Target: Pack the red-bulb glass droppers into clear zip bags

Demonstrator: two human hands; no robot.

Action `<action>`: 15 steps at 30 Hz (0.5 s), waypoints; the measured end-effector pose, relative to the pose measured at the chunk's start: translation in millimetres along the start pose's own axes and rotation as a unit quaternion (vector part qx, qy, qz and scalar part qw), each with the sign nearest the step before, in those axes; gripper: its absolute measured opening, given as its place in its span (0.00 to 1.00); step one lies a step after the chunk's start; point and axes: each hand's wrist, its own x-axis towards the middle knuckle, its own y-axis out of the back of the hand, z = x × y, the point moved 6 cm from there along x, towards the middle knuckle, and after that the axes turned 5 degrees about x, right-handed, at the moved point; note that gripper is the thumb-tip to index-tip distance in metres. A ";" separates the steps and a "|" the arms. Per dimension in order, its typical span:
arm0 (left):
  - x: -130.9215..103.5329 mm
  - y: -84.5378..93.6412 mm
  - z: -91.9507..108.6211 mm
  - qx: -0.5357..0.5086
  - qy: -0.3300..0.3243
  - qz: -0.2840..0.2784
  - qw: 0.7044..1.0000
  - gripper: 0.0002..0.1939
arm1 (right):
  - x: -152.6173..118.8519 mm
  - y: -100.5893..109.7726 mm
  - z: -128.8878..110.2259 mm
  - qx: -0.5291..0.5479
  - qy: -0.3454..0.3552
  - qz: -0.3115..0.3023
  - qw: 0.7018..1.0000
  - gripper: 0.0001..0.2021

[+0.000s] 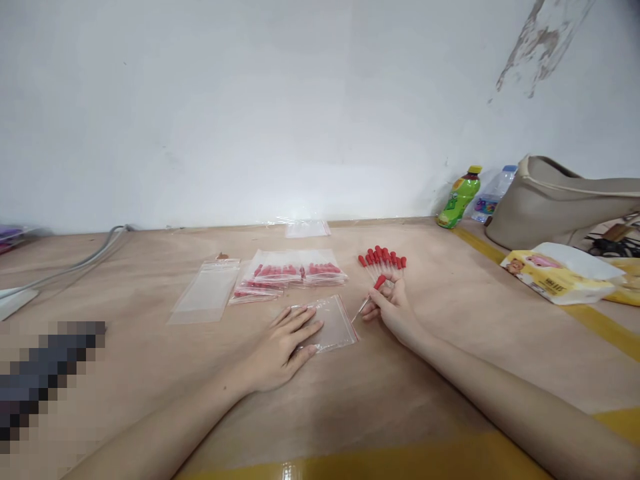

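Note:
My left hand (290,343) lies flat, fingers spread, on a clear zip bag (331,325) on the table. Pinched in my right hand (393,307) is a glass dropper (380,282) with a red rubber bulb. Its thin tip slants down to the red-lined opening edge of the bag; whether the tip is inside, I cannot tell. Just beyond my right hand lies a fanned group of red-bulbed droppers (383,257). Behind my left hand, filled zip bags (295,270) with red bulbs showing through overlap in a pile.
Flat clear bags (207,292) lie left of the pile, and another bag (307,229) is by the wall. At the right stand a green bottle (459,199), a clear bottle (495,195), a beige bag (560,200) and a yellow tissue pack (555,273). A grey cable (95,257) runs at left.

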 end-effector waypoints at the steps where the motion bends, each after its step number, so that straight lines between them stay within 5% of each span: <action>1: 0.1 0.3 0.2 -0.002 -0.001 0.003 1.000 0.22 | -0.9 -0.8 -0.3 0.002 -0.002 -0.004 1.000 0.25; 8: 0.8 1.0 0.3 -0.016 -0.004 0.012 1.000 0.23 | -8.7 -9.5 1.5 0.042 -0.059 -0.047 0.996 0.22; 15: 1.5 4.0 1.9 -0.034 0.001 0.022 0.999 0.26 | -13.6 -13.6 1.2 -0.061 -0.058 -0.215 0.973 0.17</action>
